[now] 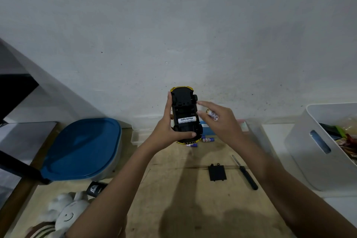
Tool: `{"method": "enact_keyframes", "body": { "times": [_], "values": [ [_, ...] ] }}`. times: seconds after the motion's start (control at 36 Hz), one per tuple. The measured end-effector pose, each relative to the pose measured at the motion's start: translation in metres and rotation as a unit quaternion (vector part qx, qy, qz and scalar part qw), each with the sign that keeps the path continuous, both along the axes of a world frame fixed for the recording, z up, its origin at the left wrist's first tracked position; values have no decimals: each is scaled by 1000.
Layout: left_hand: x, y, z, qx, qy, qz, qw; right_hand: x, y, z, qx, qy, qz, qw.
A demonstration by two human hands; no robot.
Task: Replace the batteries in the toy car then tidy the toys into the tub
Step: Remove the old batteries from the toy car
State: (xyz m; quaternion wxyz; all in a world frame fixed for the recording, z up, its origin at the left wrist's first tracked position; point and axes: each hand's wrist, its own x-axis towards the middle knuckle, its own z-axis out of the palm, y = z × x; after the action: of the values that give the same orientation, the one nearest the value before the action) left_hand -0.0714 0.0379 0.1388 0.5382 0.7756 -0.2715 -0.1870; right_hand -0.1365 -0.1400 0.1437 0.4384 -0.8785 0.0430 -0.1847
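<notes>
My left hand (167, 127) grips the yellow toy car (183, 102), held upside down above the table with its black underside facing me. One white battery (185, 120) lies in the open battery bay. My right hand (222, 121) hovers just right of the car and pinches a second white battery (212, 114) between thumb and fingers. The black battery cover (217, 172) lies flat on the table, and a black-handled screwdriver (245, 173) lies to its right. Purple-ended old batteries (208, 139) rest on the table under the car.
A tub with a blue lid (81, 149) stands at the left. A white bin (316, 141) with packets in it stands at the right. A white plush toy (65, 212) lies at the lower left beside a small black item (95, 189). A clear tray (139, 133) sits by the wall.
</notes>
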Motion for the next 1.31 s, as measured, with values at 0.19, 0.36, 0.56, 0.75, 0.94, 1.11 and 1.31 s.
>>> {"method": "enact_keyframes", "body": {
  "times": [0.19,0.36,0.56,0.75,0.94,1.11,1.31],
  "values": [
    [0,0,7,-24,-6,18,1000,3,7,-1,-44,16,42,998],
    [-1,1,5,-20,-12,19,1000,7,7,2,-35,17,51,998],
    [0,0,6,-18,-11,17,1000,5,8,3,-29,-11,59,998],
    [-1,0,5,-26,-1,14,1000,7,17,4,9,-38,39,998],
    [-5,0,-1,-25,4,14,1000,3,28,6,101,-60,26,993],
    [-13,3,-7,-6,-6,32,999,3,27,9,316,-28,-77,945],
    [-30,5,-27,41,0,61,997,-10,18,-6,583,14,-133,801]
  ]
}}
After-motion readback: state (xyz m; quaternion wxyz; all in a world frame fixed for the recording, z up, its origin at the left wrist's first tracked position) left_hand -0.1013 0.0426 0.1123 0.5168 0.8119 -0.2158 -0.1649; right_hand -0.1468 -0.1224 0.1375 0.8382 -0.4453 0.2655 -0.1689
